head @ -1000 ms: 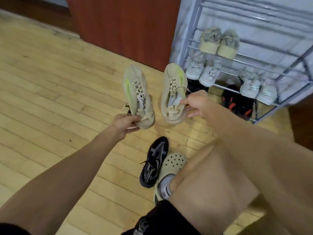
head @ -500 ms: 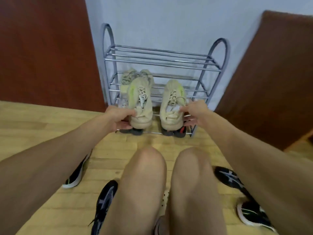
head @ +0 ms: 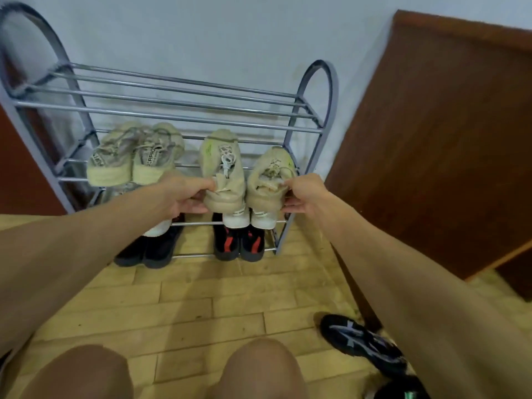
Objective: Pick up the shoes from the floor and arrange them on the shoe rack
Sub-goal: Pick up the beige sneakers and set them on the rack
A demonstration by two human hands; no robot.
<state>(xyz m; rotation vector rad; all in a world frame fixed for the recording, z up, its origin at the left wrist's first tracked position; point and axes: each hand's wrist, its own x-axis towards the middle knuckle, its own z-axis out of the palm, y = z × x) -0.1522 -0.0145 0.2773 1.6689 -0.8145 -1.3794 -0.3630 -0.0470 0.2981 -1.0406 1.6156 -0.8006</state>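
Note:
A grey metal shoe rack (head: 184,95) stands against the pale wall. My left hand (head: 184,194) grips the heel of a beige sneaker (head: 223,165) with a green mark. My right hand (head: 305,194) grips the heel of its mate (head: 270,175). Both shoes point toes-first into the right half of the second shelf, with the heels at the shelf's front edge. Another beige pair (head: 135,158) sits on the left of that shelf. Below are white sneakers (head: 250,220), partly hidden, and on the lowest shelf a black pair (head: 149,250) and a black-and-red pair (head: 239,243).
The top shelf holds nothing. A black sneaker with grey stripes (head: 359,344) lies on the wooden floor at the lower right, with another dark shoe (head: 403,391) at the frame's bottom edge. A brown wooden panel (head: 440,139) stands right of the rack. My knees fill the bottom edge.
My view has swung from the floor to face the rack and come closer. Both hands have carried the beige pair forward and to the right, onto the second shelf.

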